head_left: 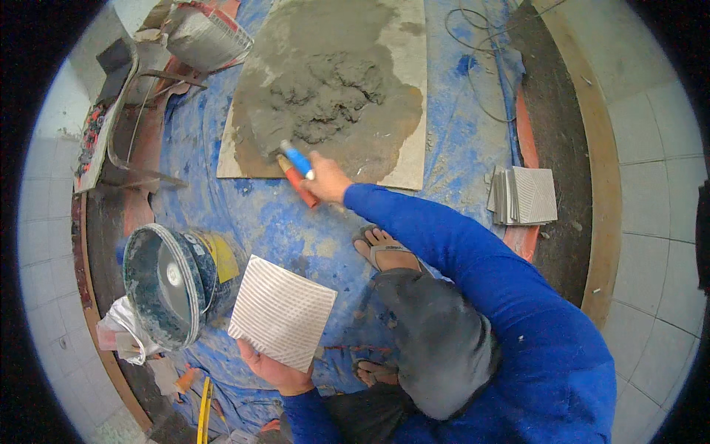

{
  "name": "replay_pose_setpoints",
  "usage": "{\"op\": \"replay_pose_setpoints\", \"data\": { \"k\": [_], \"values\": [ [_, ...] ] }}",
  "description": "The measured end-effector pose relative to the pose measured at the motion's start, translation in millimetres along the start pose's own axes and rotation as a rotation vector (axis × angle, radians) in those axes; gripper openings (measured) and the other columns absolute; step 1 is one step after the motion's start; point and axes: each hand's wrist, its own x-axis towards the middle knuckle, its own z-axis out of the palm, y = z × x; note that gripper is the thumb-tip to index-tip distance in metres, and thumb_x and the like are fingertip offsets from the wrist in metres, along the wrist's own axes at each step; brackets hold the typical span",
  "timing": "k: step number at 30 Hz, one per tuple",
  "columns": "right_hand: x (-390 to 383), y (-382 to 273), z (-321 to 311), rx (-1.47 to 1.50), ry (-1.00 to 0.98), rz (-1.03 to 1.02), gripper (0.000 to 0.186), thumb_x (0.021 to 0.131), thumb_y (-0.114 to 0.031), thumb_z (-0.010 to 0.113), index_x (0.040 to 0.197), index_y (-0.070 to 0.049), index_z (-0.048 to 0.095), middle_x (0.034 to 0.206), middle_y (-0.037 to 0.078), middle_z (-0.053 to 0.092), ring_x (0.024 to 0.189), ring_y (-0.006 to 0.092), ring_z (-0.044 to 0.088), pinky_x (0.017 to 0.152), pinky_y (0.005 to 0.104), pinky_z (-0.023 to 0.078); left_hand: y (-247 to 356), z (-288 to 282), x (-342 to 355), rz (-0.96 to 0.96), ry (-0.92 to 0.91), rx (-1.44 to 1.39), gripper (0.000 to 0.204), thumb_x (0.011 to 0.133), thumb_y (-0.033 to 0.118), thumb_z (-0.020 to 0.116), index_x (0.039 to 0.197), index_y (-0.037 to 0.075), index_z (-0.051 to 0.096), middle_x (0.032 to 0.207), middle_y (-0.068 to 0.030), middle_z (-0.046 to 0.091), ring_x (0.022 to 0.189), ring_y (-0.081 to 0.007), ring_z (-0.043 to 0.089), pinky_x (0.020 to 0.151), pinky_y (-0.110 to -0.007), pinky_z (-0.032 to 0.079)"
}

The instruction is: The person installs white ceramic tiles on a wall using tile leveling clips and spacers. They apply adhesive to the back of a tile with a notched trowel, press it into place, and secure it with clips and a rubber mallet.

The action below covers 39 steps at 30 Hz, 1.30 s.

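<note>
My left hand (pixel 275 370) grips a square tile (pixel 283 311) by its near edge, its ribbed, striped back facing up. My right hand (pixel 328 179) reaches out to the near edge of a pale board (pixel 412 159), its fingers closed on a blue-and-white handle (pixel 297 159). Against that handle lies a red handle (pixel 302 186) with a tan end; whether my fingers hold it too, I cannot tell. The tools' working ends are blurred or hidden. A lumpy heap of wet grey mortar (pixel 325 96) covers the middle of the board.
A dark bucket (pixel 159 285) stands left of the tile. A stack of tiles (pixel 523 195) sits at the right, near a loose cable (pixel 477 89). A metal-framed chair (pixel 122 111) and a bag (pixel 207 37) are at the far left. Blue sheeting (pixel 200 148) covers the floor; a yellow level-like bar (pixel 205 411) lies near.
</note>
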Motion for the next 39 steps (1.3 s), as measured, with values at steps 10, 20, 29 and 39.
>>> {"op": "replay_pose_setpoints", "data": {
  "k": [10,20,29,39],
  "values": [
    [-73,49,-77,0.682,-0.109,0.547,0.019,0.092,-0.016,0.063,0.092,0.001,0.056,0.067,0.008,0.059,0.047,0.02,0.06,0.038,0.036,0.048,9,-3,-4,0.003,-0.042,-0.052,0.069,0.101,0.052,0.049,0.152,0.007,0.043,0.155,-0.0162,0.047,0.135,-0.0399,0.05,0.113,-0.058,0.041],
    [-38,42,-117,0.776,-0.181,0.337,0.028,0.092,-0.018,0.069,0.106,0.004,0.06,0.071,0.013,0.066,0.057,0.0231,0.066,0.049,0.037,0.053,2,-2,-7,0.02,0.036,0.101,0.067,0.102,0.053,0.047,0.151,0.008,0.045,0.152,-0.015,0.05,0.133,-0.0375,0.052,0.111,-0.054,0.044],
    [-52,54,-116,-0.754,0.075,0.034,0.064,0.089,-0.005,0.056,0.15,0.0,0.039,0.11,0.025,0.064,0.086,0.0426,0.071,0.072,0.0506,0.059,4,-6,-7,-0.01,-0.022,0.018,0.067,0.102,0.054,0.048,0.149,0.006,0.047,0.151,-0.0173,0.051,0.133,-0.039,0.052,0.112,-0.057,0.042],
    [-46,34,-131,-0.885,-0.028,-0.086,0.049,0.092,-0.011,0.057,0.14,-0.005,0.053,0.107,0.023,0.068,0.088,0.0379,0.073,0.072,0.0487,0.059,4,-13,-5,-0.058,-0.048,-0.027,0.076,0.101,0.064,0.043,0.153,0.008,0.044,0.153,-0.0159,0.049,0.134,-0.0384,0.052,0.11,-0.057,0.043]
  ]
}}
